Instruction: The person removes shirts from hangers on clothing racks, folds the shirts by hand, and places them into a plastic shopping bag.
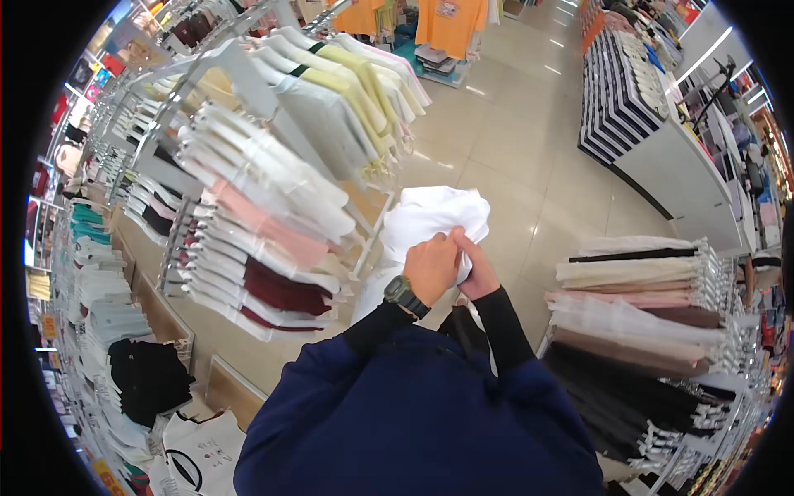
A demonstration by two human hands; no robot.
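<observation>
Both the left hand and the right hand are grasping a white cloth, which is in front of the body, above the floor. The fingers of the two hands are bent and very near each other, at the lower side of the bunched part; how the fingertips press the fabric, I cannot tell. A part of the cloth hangs down at the left, beyond the left wrist. On this wrist is a dark watch, and the sleeves end with black cuffs.

At the left of the hands stands a rack with white garments, one pink garment and a dark red garment on hangers. At the right, near the body, hang dark trousers and lighter clothes. Farther away, striped folded clothes are stacked beside a white table. Orange shirts hang at the far end.
</observation>
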